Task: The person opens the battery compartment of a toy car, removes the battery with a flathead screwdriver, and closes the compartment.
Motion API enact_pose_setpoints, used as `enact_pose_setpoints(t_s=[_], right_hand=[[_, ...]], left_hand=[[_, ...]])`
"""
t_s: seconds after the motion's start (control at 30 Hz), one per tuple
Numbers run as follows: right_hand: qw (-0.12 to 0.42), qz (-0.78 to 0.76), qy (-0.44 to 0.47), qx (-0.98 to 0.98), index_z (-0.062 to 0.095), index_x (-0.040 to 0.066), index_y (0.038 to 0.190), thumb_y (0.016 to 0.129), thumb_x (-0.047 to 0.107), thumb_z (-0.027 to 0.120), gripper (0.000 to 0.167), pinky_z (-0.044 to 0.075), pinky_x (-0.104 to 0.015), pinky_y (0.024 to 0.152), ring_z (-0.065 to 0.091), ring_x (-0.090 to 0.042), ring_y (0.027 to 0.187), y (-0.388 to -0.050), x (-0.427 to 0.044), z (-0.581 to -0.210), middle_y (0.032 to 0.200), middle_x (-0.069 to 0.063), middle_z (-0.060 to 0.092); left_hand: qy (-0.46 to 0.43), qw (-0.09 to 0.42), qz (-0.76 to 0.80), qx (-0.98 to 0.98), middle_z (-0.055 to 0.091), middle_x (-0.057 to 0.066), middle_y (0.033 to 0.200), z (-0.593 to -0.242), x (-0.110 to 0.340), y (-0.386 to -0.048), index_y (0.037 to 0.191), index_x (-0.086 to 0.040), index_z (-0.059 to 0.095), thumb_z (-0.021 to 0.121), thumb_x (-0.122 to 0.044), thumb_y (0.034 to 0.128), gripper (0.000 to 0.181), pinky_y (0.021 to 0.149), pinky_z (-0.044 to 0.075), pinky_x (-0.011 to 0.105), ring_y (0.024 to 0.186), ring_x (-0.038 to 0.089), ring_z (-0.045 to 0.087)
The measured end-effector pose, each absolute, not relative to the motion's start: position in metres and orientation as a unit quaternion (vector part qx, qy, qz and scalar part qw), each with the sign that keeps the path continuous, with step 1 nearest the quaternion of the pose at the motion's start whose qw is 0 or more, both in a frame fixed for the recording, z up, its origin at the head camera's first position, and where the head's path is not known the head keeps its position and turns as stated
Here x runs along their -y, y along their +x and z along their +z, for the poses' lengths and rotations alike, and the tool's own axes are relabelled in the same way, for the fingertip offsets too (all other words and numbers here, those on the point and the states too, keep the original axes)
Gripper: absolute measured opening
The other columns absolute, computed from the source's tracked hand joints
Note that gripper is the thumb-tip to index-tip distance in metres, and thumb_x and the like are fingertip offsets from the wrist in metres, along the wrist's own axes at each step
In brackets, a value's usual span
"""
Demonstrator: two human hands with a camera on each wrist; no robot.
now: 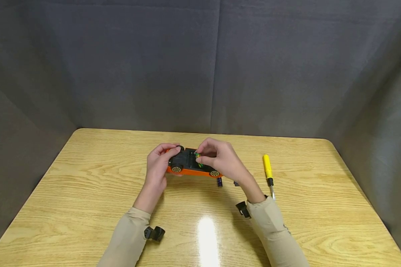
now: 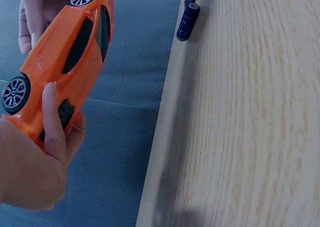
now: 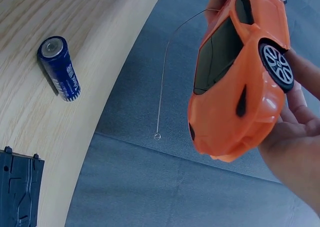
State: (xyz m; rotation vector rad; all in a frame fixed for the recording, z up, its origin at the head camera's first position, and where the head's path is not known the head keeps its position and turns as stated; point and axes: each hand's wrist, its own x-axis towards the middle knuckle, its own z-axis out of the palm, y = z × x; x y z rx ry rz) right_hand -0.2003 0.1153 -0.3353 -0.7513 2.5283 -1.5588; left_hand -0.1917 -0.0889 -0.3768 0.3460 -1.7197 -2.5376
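Note:
An orange toy car is held above the table, its black underside turned up toward the head camera. My left hand grips one end of it, thumb on the underside and fingers around the body. Over an open recess in the underside, my right hand pinches a small green and yellow battery between thumb and fingertips. The fingers partly hide the battery and the recess. Both wrist views show the car's orange body and roof side, with a thin wire antenna sticking out, looped at its tip.
A blue battery lies on the wooden table below the car. Beside it is a black plastic cover, mostly behind my right wrist in the head view. A screwdriver with a yellow handle lies to the right. Grey cloth surrounds the table.

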Motion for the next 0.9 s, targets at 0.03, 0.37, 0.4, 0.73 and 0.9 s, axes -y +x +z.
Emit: enact_pose_setpoints(t_s=[0.03,0.37,0.4,0.73,0.9], right_hand=[[0.039,-0.507,-0.246,-0.825,0.069,0.003,0.103,0.092,0.002,0.077,0.014,0.062,-0.035,0.077,0.073,-0.019,0.087,-0.2,-0.115,-0.335,0.097,-0.007,0.075],[0.017,-0.499,-0.251,-0.83,0.07,0.004,0.104,0.094,0.003,0.074,0.011,0.061,-0.034,0.076,0.072,-0.018,0.084,-0.197,-0.114,-0.332,0.097,-0.006,0.075],[0.014,-0.5,-0.25,-0.829,0.071,0.005,0.104,0.094,0.003,0.074,0.01,0.061,-0.034,0.076,0.071,-0.017,0.084,-0.197,-0.114,-0.332,0.096,-0.006,0.075],[-0.018,-0.532,-0.214,-0.819,0.071,0.006,0.105,0.094,0.006,0.076,0.012,0.062,-0.041,0.083,0.07,-0.02,0.091,-0.2,-0.123,-0.33,0.098,-0.005,0.074],[-0.018,-0.562,-0.204,-0.801,0.07,0.003,0.111,0.096,0.004,0.073,0.016,0.063,-0.042,0.078,0.072,-0.024,0.084,-0.203,-0.131,-0.329,0.102,-0.01,0.074]], left_hand=[[0.112,0.028,-0.822,0.557,0.073,0.005,0.112,-0.377,0.089,-0.192,0.086,-0.013,0.072,0.075,-0.002,0.0919,0.013,0.038,0.057,0.038,0.097,0.024,0.069],[0.113,0.026,-0.824,0.555,0.073,0.005,0.112,-0.377,0.09,-0.192,0.086,-0.014,0.072,0.074,-0.002,0.0924,0.013,0.039,0.057,0.039,0.098,0.025,0.069],[0.113,0.026,-0.824,0.554,0.073,0.006,0.113,-0.377,0.09,-0.192,0.087,-0.013,0.072,0.074,-0.002,0.0926,0.012,0.039,0.057,0.039,0.099,0.025,0.069],[0.116,0.025,-0.824,0.553,0.073,0.001,0.108,-0.378,0.091,-0.193,0.088,-0.014,0.072,0.074,-0.004,0.0927,0.011,0.038,0.057,0.04,0.096,0.026,0.069],[0.118,0.027,-0.824,0.553,0.073,0.001,0.108,-0.378,0.092,-0.193,0.092,-0.011,0.073,0.074,-0.004,0.0925,0.007,0.039,0.058,0.04,0.096,0.026,0.069]])
